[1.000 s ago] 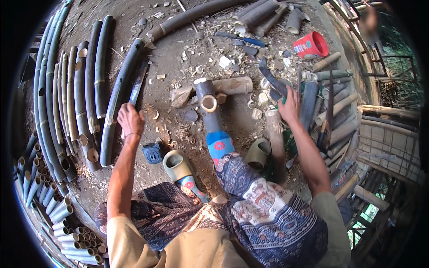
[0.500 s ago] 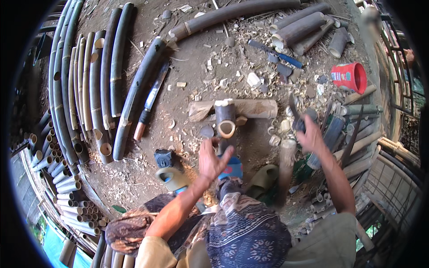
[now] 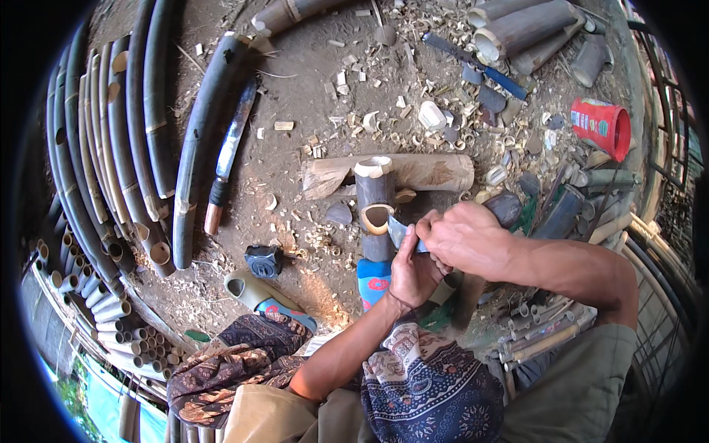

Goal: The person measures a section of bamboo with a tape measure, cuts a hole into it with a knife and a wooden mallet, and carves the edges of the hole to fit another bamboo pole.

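Observation:
A short dark bamboo piece (image 3: 375, 193) rests against a split log (image 3: 437, 171), with a pale-rimmed hole cut in its side. My right hand (image 3: 469, 238) is closed around the handle end of a knife (image 3: 399, 233); the handle itself is mostly hidden. The blade's tip is at the right edge of the hole. My left hand (image 3: 413, 277) is closed at the blade, its thumb pressed along it below the right hand. My foot in a blue sock (image 3: 371, 279) is at the bamboo's near end.
Long bamboo poles (image 3: 136, 125) lie on the left near a long knife (image 3: 230, 148). A black box-like object (image 3: 264, 261) and an olive clog (image 3: 247, 288) are nearer. A red bucket (image 3: 600, 127) lies at far right. Wood chips and a blue-handled tool (image 3: 502, 83) are beyond the log.
My right hand has swung in from the right with the knife to the bamboo's hole. My left hand, open before, has moved right and closed at the blade. The view has shifted slightly.

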Tool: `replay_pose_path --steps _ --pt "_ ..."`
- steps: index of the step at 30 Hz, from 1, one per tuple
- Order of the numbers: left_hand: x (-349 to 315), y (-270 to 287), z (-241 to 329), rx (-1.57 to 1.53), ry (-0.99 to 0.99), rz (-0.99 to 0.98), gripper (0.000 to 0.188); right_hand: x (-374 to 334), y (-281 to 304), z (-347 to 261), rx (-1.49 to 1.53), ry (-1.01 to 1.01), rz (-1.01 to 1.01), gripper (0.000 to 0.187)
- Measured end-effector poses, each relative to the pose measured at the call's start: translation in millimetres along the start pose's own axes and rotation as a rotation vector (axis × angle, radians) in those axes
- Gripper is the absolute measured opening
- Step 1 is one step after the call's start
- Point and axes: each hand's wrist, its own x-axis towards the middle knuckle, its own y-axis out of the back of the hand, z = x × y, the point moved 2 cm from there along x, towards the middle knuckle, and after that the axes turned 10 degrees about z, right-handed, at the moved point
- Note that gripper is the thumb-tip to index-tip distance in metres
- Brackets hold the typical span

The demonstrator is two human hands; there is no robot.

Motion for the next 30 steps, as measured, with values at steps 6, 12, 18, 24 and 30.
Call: replay_pose_path --steps 6,12,18,24,30 --pt "-34.4 6.0 42.8 0.692 -0.043 0.508 0.038 -6.2 -44.7 -24.8 0.595 -0.372 -0.005 0.044" --pt "-12.5 -12.5 125.0 1.674 -0.024 0.509 0.030 36.6 -103.6 -119.9 1.204 -0.875 0.702 0.051" --pt "-12.8 -2.7 80.8 2.079 -0.602 0.048 0.042 -2.0 -69.9 -75.6 0.949 -0.805 0.571 0.054" --pt "-26.7 -25.1 71.7 0.717 -0.162 0.336 0.036 10.9 8.4 -29.2 0.356 -0.371 0.119 0.032" --pt "-27.1 -10.6 74.7 -0.079 -0.125 0.128 0.040 81.4 64.6 -33.3 -0.136 0.052 -0.067 0.010"
